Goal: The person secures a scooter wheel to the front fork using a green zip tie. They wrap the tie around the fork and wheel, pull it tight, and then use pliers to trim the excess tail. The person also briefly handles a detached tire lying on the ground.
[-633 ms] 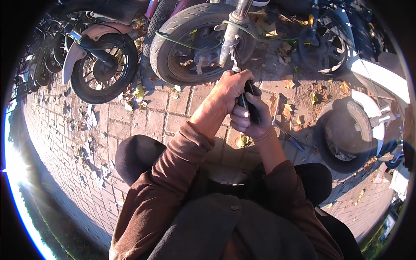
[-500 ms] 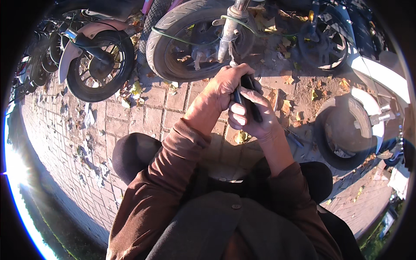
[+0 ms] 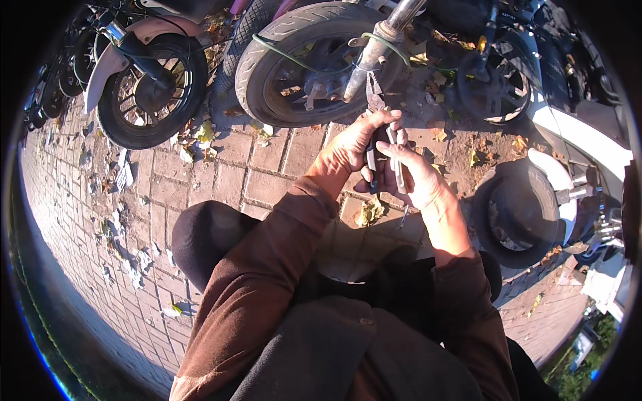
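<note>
Both my hands are on a pair of pliers, whose metal jaws point away from me at the lower end of a motorbike's fork leg. Closed round the left handle is my left hand, its thumb lying across near the pivot. My right hand holds the other handle between thumb and fingers. The handles stand a little apart. A thin wire shows by the jaw tips, but I cannot tell whether they grip it. Behind the fork leg is the bike's front wheel, with a green cable looped across it.
Another front wheel with a pinkish fender stands at the left. On the right are a wheel under a white fender and a dark spoked wheel. Dry leaves and paper scraps lie on the brick paving.
The pliers' jaws and separated handles have come into plain sight, where my hands and dark handles covered them before. My right hand has moved slightly right, and the view has shifted.
</note>
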The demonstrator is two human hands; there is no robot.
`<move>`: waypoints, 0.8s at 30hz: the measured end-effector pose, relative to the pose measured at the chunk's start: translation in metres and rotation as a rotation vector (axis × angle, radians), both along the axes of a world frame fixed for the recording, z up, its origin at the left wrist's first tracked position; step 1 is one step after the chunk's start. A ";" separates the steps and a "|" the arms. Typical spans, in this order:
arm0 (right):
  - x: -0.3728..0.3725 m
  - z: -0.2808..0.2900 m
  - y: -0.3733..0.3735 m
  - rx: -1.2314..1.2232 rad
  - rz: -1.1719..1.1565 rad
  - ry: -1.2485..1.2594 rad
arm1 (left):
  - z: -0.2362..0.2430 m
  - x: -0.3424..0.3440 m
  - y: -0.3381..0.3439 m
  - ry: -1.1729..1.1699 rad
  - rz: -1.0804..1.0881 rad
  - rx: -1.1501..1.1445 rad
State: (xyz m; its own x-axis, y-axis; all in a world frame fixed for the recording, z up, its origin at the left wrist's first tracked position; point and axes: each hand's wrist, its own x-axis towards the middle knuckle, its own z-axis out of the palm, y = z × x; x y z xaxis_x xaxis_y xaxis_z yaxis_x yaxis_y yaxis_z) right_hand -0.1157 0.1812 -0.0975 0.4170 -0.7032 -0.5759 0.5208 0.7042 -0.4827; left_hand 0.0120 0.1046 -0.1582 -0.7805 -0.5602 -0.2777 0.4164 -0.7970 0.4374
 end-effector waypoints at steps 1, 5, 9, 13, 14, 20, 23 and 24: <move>0.002 -0.002 0.000 -0.016 0.001 -0.015 | 0.001 0.001 -0.001 -0.039 -0.007 -0.039; 0.013 -0.001 0.001 0.017 0.001 0.060 | 0.006 0.004 -0.002 -0.037 -0.015 -0.022; 0.025 0.000 0.002 0.014 -0.040 0.316 | 0.015 0.008 0.001 -0.161 0.025 -0.067; 0.024 -0.015 -0.004 -0.144 0.097 1.181 | 0.022 -0.013 0.018 -0.611 0.219 -0.214; 0.022 -0.019 -0.002 -0.297 0.153 1.462 | 0.022 -0.023 0.024 -0.746 0.267 -0.265; 0.011 -0.016 -0.001 -0.392 0.255 1.802 | 0.017 -0.047 0.024 -0.739 0.366 -0.274; 0.007 -0.002 0.003 -0.348 0.297 1.704 | 0.024 -0.033 0.014 -0.832 0.240 -0.239; -0.002 0.005 0.006 -0.365 0.391 1.539 | 0.028 -0.028 0.013 -0.862 0.187 -0.221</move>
